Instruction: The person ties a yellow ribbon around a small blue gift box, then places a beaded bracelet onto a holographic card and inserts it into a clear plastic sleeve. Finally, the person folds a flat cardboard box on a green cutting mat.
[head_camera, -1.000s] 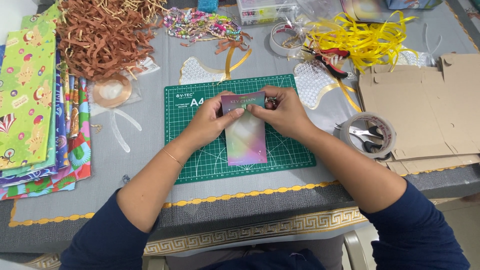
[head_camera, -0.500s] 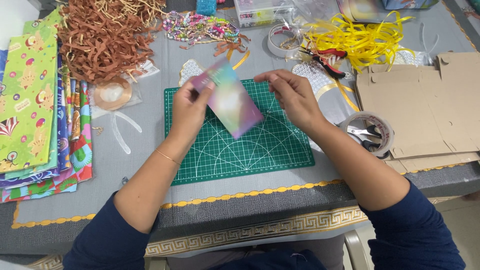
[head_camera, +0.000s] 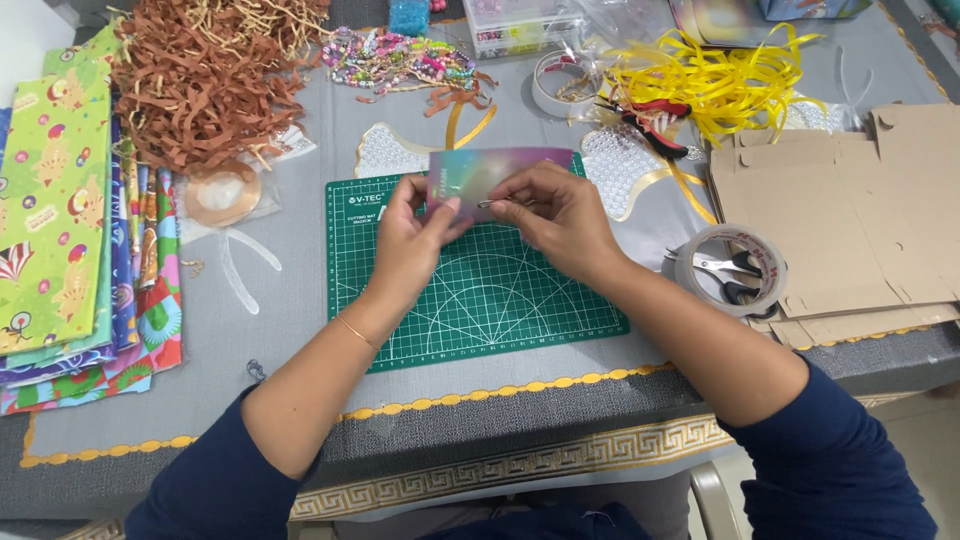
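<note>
iridescent card (head_camera: 480, 170) held above the far edge of the green mat (head_camera: 480, 300), long axis running left to right, face tilted toward us. our left hand (head_camera: 412, 240) pinches its lower left edge between thumb and fingers. our right hand (head_camera: 560, 215) is curled at the lower right edge, fingertips pinching a thin metal piece, too small to identify, against it. both hands touch the card, neither nearer. tape roll (head_camera: 728, 268) with scissors inside lies well right.
</note>
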